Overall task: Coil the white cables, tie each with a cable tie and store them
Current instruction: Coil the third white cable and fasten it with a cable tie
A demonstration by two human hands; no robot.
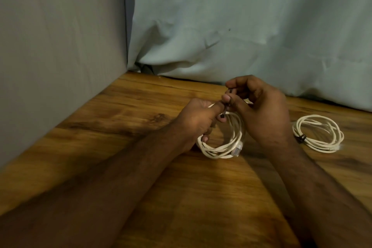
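Left hand (198,119) grips the upright white coil (223,141) on the desk (124,127); right hand (259,110), directly above it, pinches the dark cable tie (228,99) at the coil's top. Rightward lies a tied coil (318,134).

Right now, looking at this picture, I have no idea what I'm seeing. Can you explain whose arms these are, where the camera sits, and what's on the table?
There is no machine here, only a person's two bare arms. The one picture comes from a camera worn on the person's head, looking forward and down.

The surface is a wooden table with pale cloth hanging behind it.

The left hand grips a coil of white cable with a clear plug on its end. The right hand pinches a thin dark cable tie above that coil.

To the right lies a second coil, already bound with a dark tie.
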